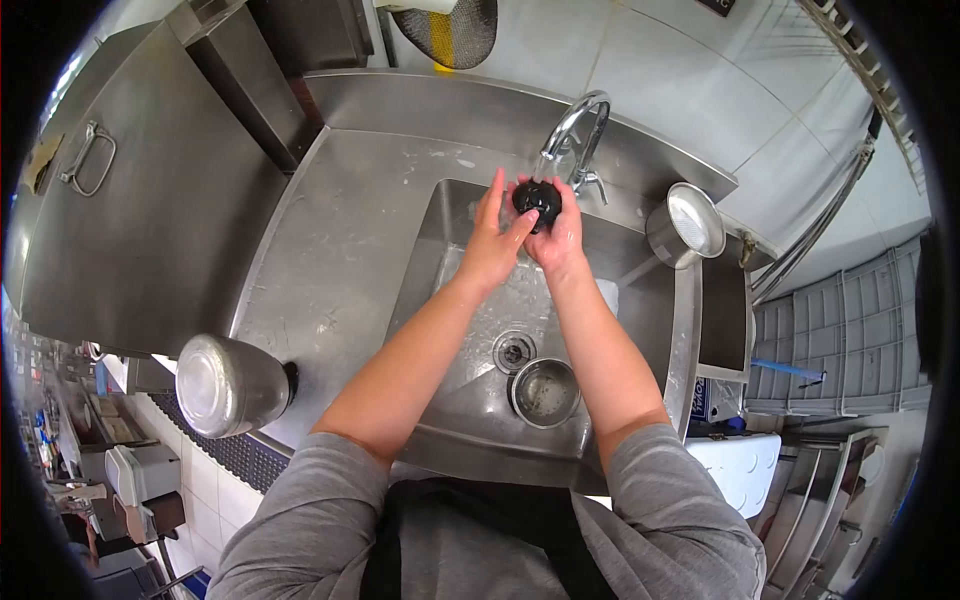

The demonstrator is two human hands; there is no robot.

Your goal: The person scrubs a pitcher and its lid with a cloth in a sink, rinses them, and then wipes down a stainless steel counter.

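Observation:
A black, round, shiny piece, like a cap or lid [537,203], sits in my right hand [562,240], whose fingers curl around it from the far side and the right. My left hand [488,252] is on its other side, fingers stretched out, with the thumb touching the black piece. Both hands are wet and held over the back of the steel sink [425,262], just below the curved tap [592,112]. Water runs from the spout onto the hands. The underside of the black piece is hidden by the right palm.
A round metal container [545,392] lies in the sink beside the drain [514,352]. A metal pot [690,225] rests on the sink's right rim. An upturned metal jar [232,385] stands at the counter's left front edge. A steel cabinet [140,210] rises at left.

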